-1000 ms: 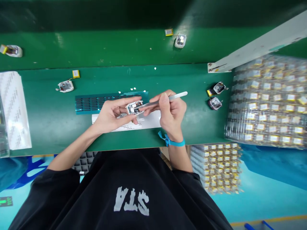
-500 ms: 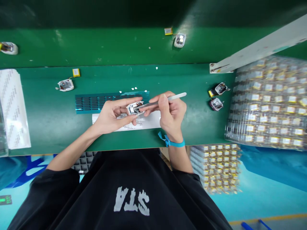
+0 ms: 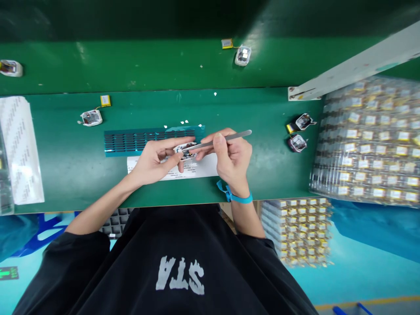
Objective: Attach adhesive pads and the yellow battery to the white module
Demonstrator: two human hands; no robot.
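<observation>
Between the thumb and fingers of my left hand [image 3: 154,159] is a small white device housing [image 3: 188,154], open at the top with circuit parts showing. The left thumb presses on its near left side. My right hand [image 3: 231,153] grips metal tweezers [image 3: 234,135], their tip reaching into the housing. What the tip touches is too small to make out. Under the hands lie a white printed label sheet [image 3: 206,168] and, just beyond it, a blue strip with dark bars [image 3: 121,142].
Similar white housings with yellow batteries lie at the left [image 3: 92,117] and on the back ledge [image 3: 243,56]. Two more units [image 3: 297,143] sit at the right, before stacked clear trays [image 3: 364,148]. A white slanted bracket [image 3: 354,61] rises there. Label sheets [image 3: 22,153] lie far left.
My left thumb has moved up onto the housing's open face. The tweezers lie at a slightly flatter angle, with the right hand a little further left.
</observation>
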